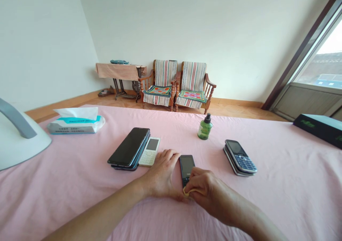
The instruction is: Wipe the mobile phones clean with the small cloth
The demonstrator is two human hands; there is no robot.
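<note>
A small black keypad phone (186, 166) lies on the pink cloth (280, 191) in front of me. My left hand (161, 175) rests beside it, fingers curled against its left edge, steadying it. My right hand (203, 189) is closed in a pinch on a small yellowish wipe (187, 192), pressed at the phone's near end. The lower part of the phone is hidden under my fingers.
To the left lie a stack of dark smartphones (130, 148) and a white keypad phone (150, 151). A blue-grey keypad phone stack (239, 157) lies right. A green spray bottle (205, 127), a tissue pack (76, 121), a dark box (320, 127) and a white object (18, 137) stand around.
</note>
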